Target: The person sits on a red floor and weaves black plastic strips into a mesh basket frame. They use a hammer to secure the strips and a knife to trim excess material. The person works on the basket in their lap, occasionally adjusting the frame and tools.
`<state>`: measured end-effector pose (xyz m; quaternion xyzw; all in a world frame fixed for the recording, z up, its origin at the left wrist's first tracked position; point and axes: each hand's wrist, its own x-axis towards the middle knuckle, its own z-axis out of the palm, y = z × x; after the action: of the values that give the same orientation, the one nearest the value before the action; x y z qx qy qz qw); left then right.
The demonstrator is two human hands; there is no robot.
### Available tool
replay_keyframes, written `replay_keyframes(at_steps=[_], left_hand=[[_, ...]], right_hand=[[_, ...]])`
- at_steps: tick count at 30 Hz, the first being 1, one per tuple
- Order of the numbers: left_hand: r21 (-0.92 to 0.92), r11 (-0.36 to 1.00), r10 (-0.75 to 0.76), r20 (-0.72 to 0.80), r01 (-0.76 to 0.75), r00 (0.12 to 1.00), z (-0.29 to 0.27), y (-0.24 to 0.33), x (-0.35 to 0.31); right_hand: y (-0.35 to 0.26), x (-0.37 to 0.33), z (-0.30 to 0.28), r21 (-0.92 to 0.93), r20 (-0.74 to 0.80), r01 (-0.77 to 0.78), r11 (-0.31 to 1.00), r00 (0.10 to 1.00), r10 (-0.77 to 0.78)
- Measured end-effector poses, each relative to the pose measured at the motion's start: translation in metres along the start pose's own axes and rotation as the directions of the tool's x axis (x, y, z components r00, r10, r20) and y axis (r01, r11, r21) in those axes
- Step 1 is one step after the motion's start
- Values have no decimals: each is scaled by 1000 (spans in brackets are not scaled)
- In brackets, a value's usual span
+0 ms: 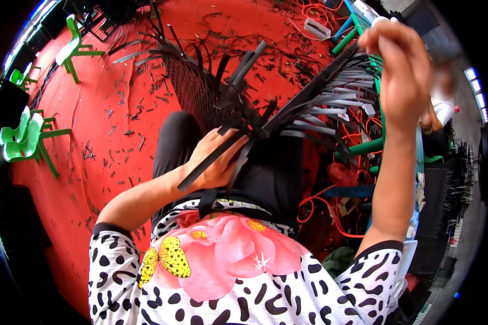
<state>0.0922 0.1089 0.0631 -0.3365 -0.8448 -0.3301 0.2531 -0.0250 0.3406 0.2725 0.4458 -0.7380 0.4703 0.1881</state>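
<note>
A black woven piece of flat plastic strips (192, 92) rests against my lap, its two sides spreading into a V. Loose strip ends (331, 97) fan out from its right side. My left hand (217, 160) closes on the near corner where the strips cross; some strips lie over its fingers and hide part of them. Raised at the upper right, beyond the far end of the right side, is my right hand (404, 76). Its fingers are bent towards the thumb, and whatever they may pinch is hidden.
Strip scraps litter the red floor (108, 162). Small green chairs (32, 135) stand at the left. On the right are a green-framed table (358, 149), tangled orange cords (331, 208) and another person (442, 108) beyond my right arm.
</note>
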Motion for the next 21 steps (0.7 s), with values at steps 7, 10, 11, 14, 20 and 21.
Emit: replay_keyframes(at_steps=[7, 10, 11, 14, 20, 21], left_hand=[[-16, 999, -40, 42, 41, 998, 6, 4, -3], [-72, 995, -72, 20, 73, 997, 16, -4, -16], [-59, 993, -103, 26, 105, 994, 16, -4, -18], [81, 996, -37, -62, 42, 997, 18, -12, -18], [-121, 985, -138, -93, 126, 986, 23, -16, 2], [-185, 977, -136, -128, 111, 982, 24, -16, 4]], right_hand=[[74, 36, 28, -34, 681, -444, 895, 645, 346], [59, 19, 58, -111, 850, -472, 875, 412, 330], [56, 10, 64, -104, 886, -446, 889, 363, 286], [41, -12, 70, -46, 877, -325, 945, 440, 194], [31, -27, 77, 91, 794, -109, 990, 607, -6], [34, -30, 83, 105, 785, -106, 989, 619, -17]])
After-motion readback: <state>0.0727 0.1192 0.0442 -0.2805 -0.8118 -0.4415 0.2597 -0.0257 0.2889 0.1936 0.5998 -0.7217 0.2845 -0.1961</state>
